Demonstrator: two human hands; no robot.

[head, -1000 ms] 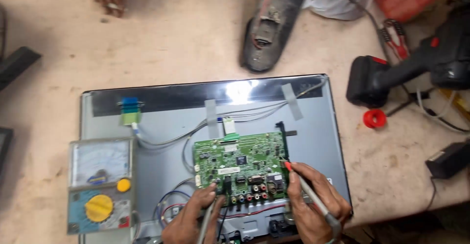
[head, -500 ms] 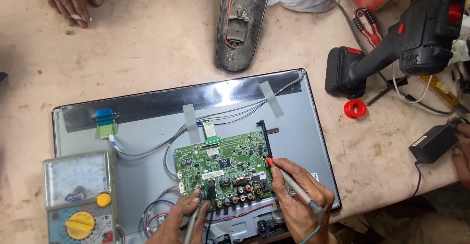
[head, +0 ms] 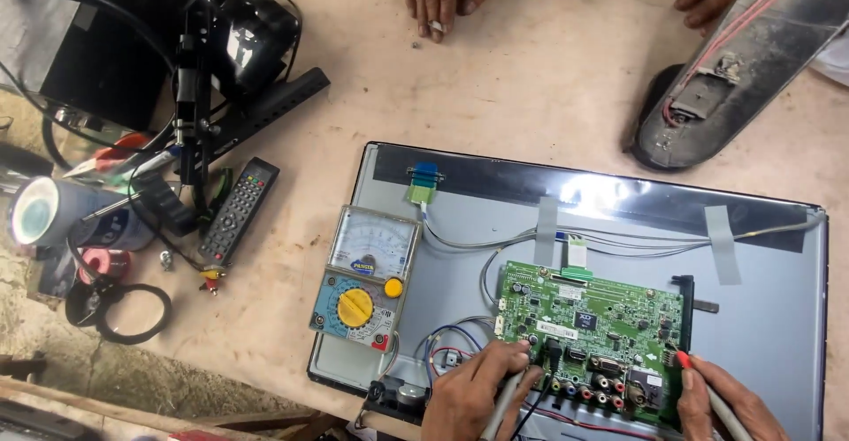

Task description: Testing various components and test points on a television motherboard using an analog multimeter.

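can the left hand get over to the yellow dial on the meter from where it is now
Probably yes. The left hand sits at the circuit board's lower left edge holding a probe, and the yellow dial lies close by to its left with only thin wires between. It would need to free the probe first.

Both hands low in frame, backs up. Left hand curled, fingers pinched closed in a pen grip. Right hand likewise, fingers pointing up-left.

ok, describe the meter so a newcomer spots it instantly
Find the grey panel lying flat on the table. The meter rests on its left edge, left of the green circuit board. Only it has a white needle scale and a yellow dial.
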